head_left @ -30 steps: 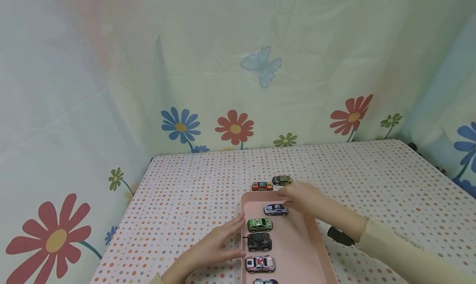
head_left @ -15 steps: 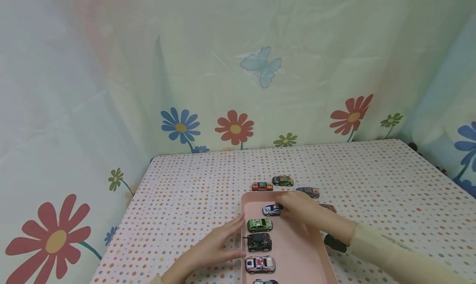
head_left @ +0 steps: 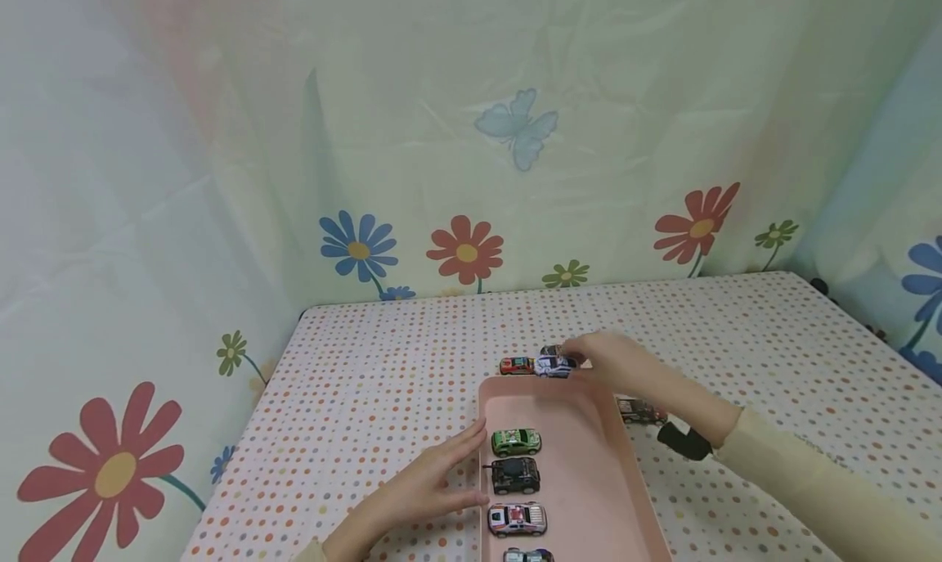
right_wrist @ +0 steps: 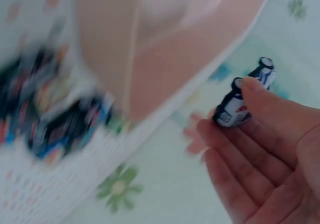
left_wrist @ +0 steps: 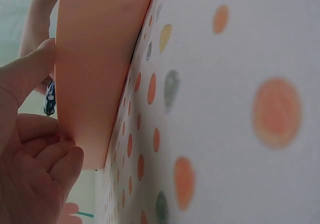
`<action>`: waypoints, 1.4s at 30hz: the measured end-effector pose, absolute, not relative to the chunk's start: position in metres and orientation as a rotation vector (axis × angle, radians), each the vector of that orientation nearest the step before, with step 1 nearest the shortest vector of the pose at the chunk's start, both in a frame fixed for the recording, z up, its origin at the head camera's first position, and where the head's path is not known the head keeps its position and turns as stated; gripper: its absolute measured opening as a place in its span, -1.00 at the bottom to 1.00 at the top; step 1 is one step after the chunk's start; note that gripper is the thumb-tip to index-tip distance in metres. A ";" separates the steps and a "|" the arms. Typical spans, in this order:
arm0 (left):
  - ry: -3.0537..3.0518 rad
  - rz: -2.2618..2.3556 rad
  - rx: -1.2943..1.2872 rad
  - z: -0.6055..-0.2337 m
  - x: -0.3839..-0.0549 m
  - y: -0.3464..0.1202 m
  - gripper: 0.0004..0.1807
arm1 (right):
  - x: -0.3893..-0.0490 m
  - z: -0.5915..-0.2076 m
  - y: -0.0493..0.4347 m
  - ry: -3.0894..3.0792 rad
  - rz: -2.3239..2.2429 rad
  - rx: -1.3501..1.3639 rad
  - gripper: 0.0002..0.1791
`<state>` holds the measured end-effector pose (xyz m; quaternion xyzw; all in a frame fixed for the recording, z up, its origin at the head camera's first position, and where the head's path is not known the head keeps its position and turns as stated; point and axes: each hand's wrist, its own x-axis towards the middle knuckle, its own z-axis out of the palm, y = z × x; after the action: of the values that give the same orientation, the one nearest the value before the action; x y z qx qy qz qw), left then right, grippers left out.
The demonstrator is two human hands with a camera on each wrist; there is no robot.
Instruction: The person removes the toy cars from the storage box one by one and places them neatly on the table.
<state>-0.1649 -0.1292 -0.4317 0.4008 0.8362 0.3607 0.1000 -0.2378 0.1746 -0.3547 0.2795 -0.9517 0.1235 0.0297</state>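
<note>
My right hand (head_left: 621, 371) pinches a white and dark blue toy car (head_left: 552, 367) between thumb and fingers, over the far rim of the pink tray (head_left: 581, 505). In the right wrist view the toy car (right_wrist: 231, 111) is tilted, wheels showing. My left hand (head_left: 423, 488) lies at the tray's left wall, fingers and thumb spread apart and touching it. Inside the tray, along that wall, stand a green toy car (head_left: 517, 442), a black toy tank (head_left: 513, 476), a white and red toy car (head_left: 518, 519) and another car (head_left: 528, 555), cut off by the frame.
Beyond the tray stand a red toy car (head_left: 517, 366) and a camouflage toy car (head_left: 550, 350), partly hidden. A dark toy car (head_left: 640, 411) stands outside the right wall, partly behind my right arm. A dotted cloth (head_left: 383, 382) covers the table, before a flowered curtain (head_left: 412, 137).
My right hand has taken hold of the white and blue car inside the tray and lifted it up and away over the far rim. My left hand has stayed in place.
</note>
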 end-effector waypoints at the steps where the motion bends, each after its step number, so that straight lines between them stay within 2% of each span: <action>1: 2.474 1.066 1.188 -0.432 -0.165 -0.129 -0.14 | -0.244 -0.352 0.181 -2.934 0.394 0.839 -0.74; 8: 2.484 1.059 1.213 -0.433 -0.166 -0.129 -0.14 | -0.284 -0.356 0.228 -2.948 0.488 0.623 -0.75; 15: 2.499 1.047 1.207 -0.433 -0.164 -0.128 -0.14 | -0.302 -0.376 0.263 -3.027 0.408 0.491 -0.72; 27: 2.498 1.035 1.218 -0.432 -0.165 -0.129 -0.14 | -0.298 -0.391 0.297 -3.083 0.377 0.483 -0.77; 42: 2.496 1.041 1.206 -0.433 -0.166 -0.129 -0.15 | -0.290 -0.397 0.297 -3.199 0.212 0.396 -0.81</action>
<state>-0.1658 -0.1285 -0.4333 0.4056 0.8395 0.3501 0.0904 -0.2901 0.2967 -0.3967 0.1225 -0.9893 0.0656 -0.0445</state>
